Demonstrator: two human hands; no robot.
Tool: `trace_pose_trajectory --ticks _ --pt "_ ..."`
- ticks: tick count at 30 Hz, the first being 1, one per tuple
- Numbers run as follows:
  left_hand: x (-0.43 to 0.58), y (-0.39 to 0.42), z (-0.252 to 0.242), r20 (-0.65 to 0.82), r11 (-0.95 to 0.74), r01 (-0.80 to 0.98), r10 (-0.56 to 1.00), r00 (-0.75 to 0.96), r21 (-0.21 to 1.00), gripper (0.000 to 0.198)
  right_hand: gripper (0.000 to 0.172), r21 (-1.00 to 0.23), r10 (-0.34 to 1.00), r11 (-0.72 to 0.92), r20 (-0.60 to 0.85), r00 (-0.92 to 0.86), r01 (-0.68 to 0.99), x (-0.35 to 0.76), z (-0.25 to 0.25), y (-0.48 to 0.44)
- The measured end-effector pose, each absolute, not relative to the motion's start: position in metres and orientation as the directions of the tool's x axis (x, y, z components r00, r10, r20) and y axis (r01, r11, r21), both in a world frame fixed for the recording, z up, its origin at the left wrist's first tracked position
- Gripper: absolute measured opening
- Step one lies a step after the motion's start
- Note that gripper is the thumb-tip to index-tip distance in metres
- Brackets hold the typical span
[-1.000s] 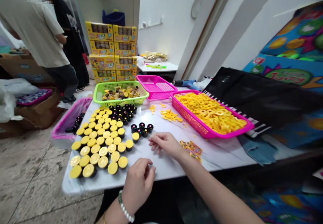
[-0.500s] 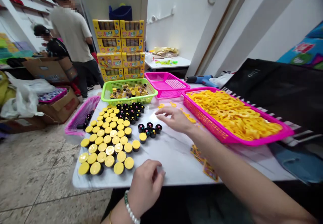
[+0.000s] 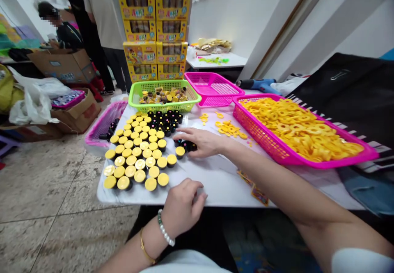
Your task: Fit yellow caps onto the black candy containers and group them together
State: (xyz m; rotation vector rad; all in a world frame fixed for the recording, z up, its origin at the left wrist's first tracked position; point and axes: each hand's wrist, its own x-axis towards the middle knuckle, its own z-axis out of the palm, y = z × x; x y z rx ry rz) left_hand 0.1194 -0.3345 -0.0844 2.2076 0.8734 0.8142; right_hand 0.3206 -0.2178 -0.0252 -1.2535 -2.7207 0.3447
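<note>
My right hand (image 3: 203, 142) reaches over a small group of black cups (image 3: 186, 145) with coloured dots inside. Its fingers are apart, stretched along the far side, with the thumb on the near side; the hand hides part of the group. Beside it stands a single yellow-topped black cup (image 3: 180, 151). At the table's front edge my left hand (image 3: 184, 203) is loosely curled, a gap between thumb and forefinger, and nothing shows in it. To its left are rows of yellow-topped cups (image 3: 140, 164); behind them more open black cups (image 3: 166, 121) crowd together.
A green basket (image 3: 164, 108) of small capped tubes stands behind the cups. Pink baskets (image 3: 261, 131) stand at the right and back, one heaped with yellow rings (image 3: 295, 129). Loose yellow pieces (image 3: 230, 129) and printed cards (image 3: 259, 194) lie on the table (image 3: 215, 178).
My right hand has moved left and closer onto the small group of black cups. My left hand stays near the table edge. The view has tilted down.
</note>
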Motion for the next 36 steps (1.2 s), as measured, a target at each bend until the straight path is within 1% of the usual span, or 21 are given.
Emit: trace_pose_trajectory --ticks 2,5,8,11,14,16,18,20,23,27,31,33,36 --pt "0.119 -0.334 -0.084 0.298 -0.583 0.359 0.743 0.6 0.729 0.014 0.076 -0.247 0.78 0.613 0.039 -0.624 0.751 0.316 -0.026 -0.218" --pt "0.119 -0.334 -0.084 0.274 -0.574 0.354 0.735 0.62 0.739 0.014 0.079 -0.176 0.795 0.601 0.031 -0.606 0.78 0.31 -0.024 -0.217" --pt "0.117 -0.333 -0.084 0.267 -0.581 0.342 0.718 0.643 0.738 0.014 0.072 -0.08 0.814 0.578 -0.02 -0.581 0.812 0.308 -0.025 -0.219" --pt "0.114 -0.334 -0.079 0.27 -0.612 0.341 0.69 0.671 0.714 0.012 0.062 -0.011 0.835 0.55 -0.014 -0.55 0.835 0.31 -0.03 -0.225" --pt "0.111 -0.336 -0.066 0.307 -0.729 0.332 0.592 0.745 0.599 0.012 0.06 0.002 0.851 0.524 0.05 -0.523 0.852 0.311 -0.036 -0.23" --pt "0.108 -0.338 -0.054 0.35 -0.816 0.3 0.502 0.791 0.494 0.013 0.061 -0.008 0.854 0.514 0.093 -0.511 0.858 0.311 -0.04 -0.231" --pt "0.103 -0.338 -0.04 0.385 -0.868 0.271 0.439 0.812 0.417 0.013 0.059 -0.028 0.844 0.528 0.126 -0.521 0.849 0.31 -0.044 -0.23" --pt "0.098 -0.336 -0.026 0.418 -0.891 0.271 0.416 0.808 0.364 0.013 0.056 -0.049 0.821 0.562 0.157 -0.549 0.826 0.31 -0.047 -0.228" --pt "0.092 -0.326 -0.01 0.434 -0.896 0.344 0.438 0.787 0.279 0.015 0.051 -0.061 0.785 0.607 0.2 -0.586 0.792 0.31 -0.052 -0.225" --pt "0.094 -0.301 0.004 0.366 -0.864 0.476 0.502 0.784 0.166 0.019 0.047 -0.07 0.781 0.605 0.243 -0.575 0.793 0.312 -0.057 -0.225" --pt "0.108 -0.265 0.008 0.237 -0.831 0.553 0.549 0.802 0.055 0.02 0.045 -0.053 0.792 0.586 0.249 -0.558 0.809 0.317 -0.059 -0.229" --pt "0.115 -0.248 0.007 0.174 -0.832 0.554 0.548 0.818 0.018 0.021 0.046 -0.052 0.801 0.574 0.243 -0.547 0.818 0.322 -0.058 -0.234" --pt "0.124 -0.226 0.002 0.051 -0.866 0.499 0.499 0.865 -0.006 0.026 0.047 -0.053 0.819 0.549 0.235 -0.524 0.834 0.332 -0.058 -0.247"
